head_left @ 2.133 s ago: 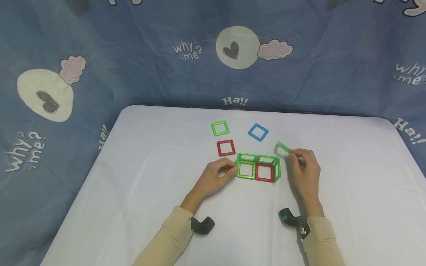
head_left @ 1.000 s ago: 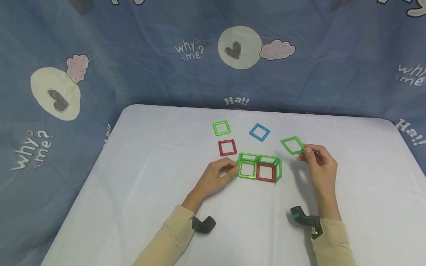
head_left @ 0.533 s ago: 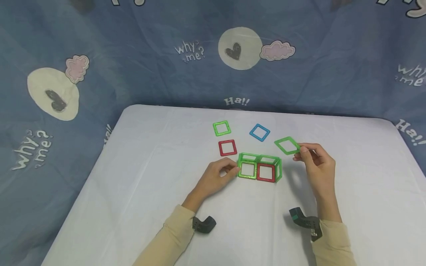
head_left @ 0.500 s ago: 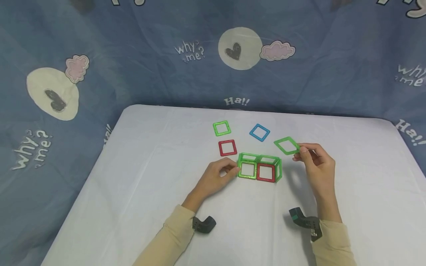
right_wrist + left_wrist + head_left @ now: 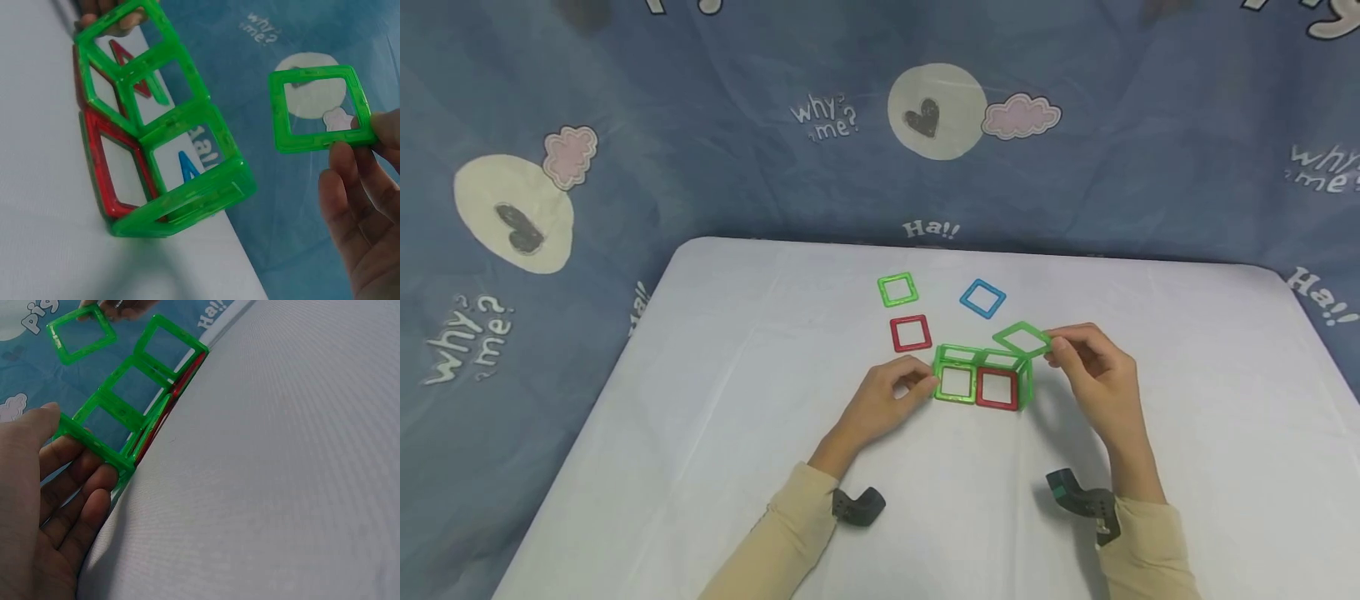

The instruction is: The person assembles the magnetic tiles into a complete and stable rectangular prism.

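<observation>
Several square magnetic tiles stand joined as a box frame [image 5: 976, 387], mostly green with a red tile [image 5: 103, 162] at the front right. My left hand [image 5: 887, 396] holds the frame's left end; in the left wrist view the thumb lies at its upper edge and curled fingers against its outer side. My right hand [image 5: 1097, 371] pinches one loose green square tile [image 5: 280, 112] by an edge, between thumb and fingers. This tile is raised and tilted, and overlaps the frame's back right top in the head view. The right wrist view shows a gap between them.
Behind the frame, a red tile [image 5: 913, 348], a green tile [image 5: 902, 302] and a blue tile [image 5: 973, 308] lie flat on the white table [image 5: 700, 375]. A patterned blue cloth [image 5: 737, 183] hangs beyond the table's far edge. Each wrist wears a dark camera [image 5: 859, 507].
My right hand first drew back right, turning its green tile from nearly edge-on to face-on, then came left until the tile overlaps the frame's back right. My left hand stays put.
</observation>
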